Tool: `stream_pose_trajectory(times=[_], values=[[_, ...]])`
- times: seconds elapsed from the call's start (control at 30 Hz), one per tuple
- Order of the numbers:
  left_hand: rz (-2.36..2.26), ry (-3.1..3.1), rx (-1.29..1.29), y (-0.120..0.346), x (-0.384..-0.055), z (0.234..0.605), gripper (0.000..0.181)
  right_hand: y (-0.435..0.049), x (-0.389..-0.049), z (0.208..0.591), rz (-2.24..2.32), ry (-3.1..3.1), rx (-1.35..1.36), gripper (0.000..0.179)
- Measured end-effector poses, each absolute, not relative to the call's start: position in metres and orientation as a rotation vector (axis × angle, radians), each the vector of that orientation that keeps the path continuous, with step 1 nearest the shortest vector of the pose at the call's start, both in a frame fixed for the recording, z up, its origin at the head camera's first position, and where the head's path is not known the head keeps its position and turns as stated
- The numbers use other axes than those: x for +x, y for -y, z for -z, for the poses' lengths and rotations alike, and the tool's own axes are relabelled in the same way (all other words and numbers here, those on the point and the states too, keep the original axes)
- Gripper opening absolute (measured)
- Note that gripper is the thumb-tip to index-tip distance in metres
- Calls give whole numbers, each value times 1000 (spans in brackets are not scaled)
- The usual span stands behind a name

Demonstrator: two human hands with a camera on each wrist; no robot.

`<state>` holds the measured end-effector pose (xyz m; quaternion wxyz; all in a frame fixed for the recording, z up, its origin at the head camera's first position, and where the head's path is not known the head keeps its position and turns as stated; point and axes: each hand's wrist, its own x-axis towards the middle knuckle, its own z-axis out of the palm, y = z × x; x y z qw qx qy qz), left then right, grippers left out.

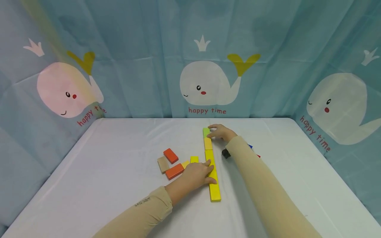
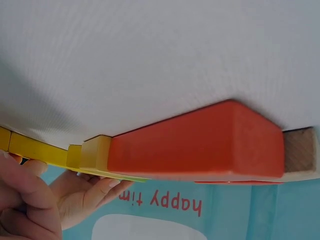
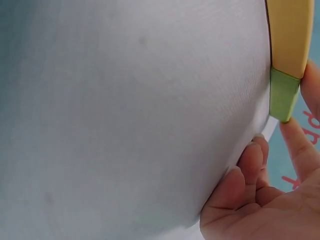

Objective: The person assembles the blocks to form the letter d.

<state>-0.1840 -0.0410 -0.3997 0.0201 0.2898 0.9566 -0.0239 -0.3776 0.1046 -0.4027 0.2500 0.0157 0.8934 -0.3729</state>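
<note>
A straight row of blocks runs away from me in the head view. Bright yellow blocks [image 1: 215,193] form its near part, followed by a pale orange-yellow block [image 1: 208,144] and a light green block [image 1: 206,132] at the far end. My left hand [image 1: 194,174] rests on the yellow part, fingertips and thumb touching the top. At the far end my right hand [image 1: 221,132] holds the green block. In the right wrist view, its index finger meets the green block's end [image 3: 283,95], the thumb lies near the joint and the other fingers curl by the cloth.
Left of the row lie two orange-red blocks [image 1: 171,155], a bare wood block [image 1: 163,164], a short yellow block [image 1: 194,159] and a pale yellow block [image 1: 185,164], partly hidden. A black object [image 1: 226,153] and blue [image 1: 250,146] and red pieces [image 1: 258,156] show around my right sleeve.
</note>
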Motion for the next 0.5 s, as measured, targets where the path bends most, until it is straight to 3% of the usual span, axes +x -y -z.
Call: stream_pose_trajectory(times=[0.5], values=[[85,-2942,862,39,-184,398,64,-105,-380,405,1005,-2430,40,63]])
